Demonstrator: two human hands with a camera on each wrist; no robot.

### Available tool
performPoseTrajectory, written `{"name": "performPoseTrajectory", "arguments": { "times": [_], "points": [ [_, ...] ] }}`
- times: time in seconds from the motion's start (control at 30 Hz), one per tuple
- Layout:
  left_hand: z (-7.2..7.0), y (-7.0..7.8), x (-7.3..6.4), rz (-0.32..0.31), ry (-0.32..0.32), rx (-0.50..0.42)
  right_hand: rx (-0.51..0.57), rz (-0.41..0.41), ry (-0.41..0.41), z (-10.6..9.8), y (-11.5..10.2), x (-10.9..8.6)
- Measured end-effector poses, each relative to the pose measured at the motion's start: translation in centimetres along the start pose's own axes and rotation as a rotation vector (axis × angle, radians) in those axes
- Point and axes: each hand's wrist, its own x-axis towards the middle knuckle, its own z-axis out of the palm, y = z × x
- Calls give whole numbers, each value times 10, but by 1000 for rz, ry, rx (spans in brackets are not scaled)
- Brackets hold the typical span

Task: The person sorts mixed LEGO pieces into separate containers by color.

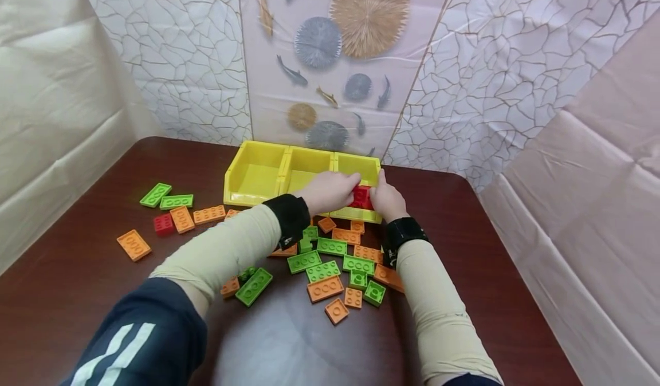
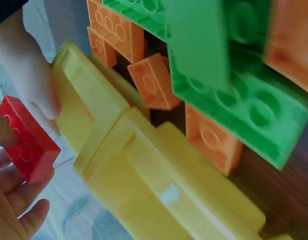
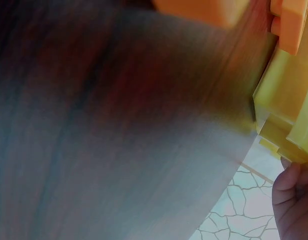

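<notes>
My left hand pinches a red toy building brick between thumb and fingers, over the right-hand compartment of the yellow three-part bin. The brick's hollow underside shows in the left wrist view. My right hand is at the bin's right end, its fingers bent at the side wall and gripping it. In the right wrist view, the right hand shows at the yellow edge, partly cut off by the frame. Part of the bin's front is hidden behind my left hand.
Several green bricks and orange bricks lie loose in front of the bin, between my forearms. More lie to the left, with another red brick beside an orange one. Patterned cloth hangs behind the dark wooden table.
</notes>
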Motion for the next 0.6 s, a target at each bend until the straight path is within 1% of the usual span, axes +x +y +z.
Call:
{"name": "performPoseTrajectory", "arguments": {
  "times": [0.07,0.17,0.33,0.4,0.5,0.6],
  "points": [
    [8,2,8,-23,-7,31,3,2,2,0,1,1],
    [19,5,16,-69,-45,64,-5,-4,9,2,0,2],
    [37,5,22,-161,-178,83,2,-9,23,5,0,1],
    [42,4,23,-188,-217,87,6,-5,20,5,0,1],
    [46,3,23,-202,-228,95,-2,-1,19,3,0,1],
    [48,4,22,-192,-215,119,-10,4,19,1,0,1]
  ]
}}
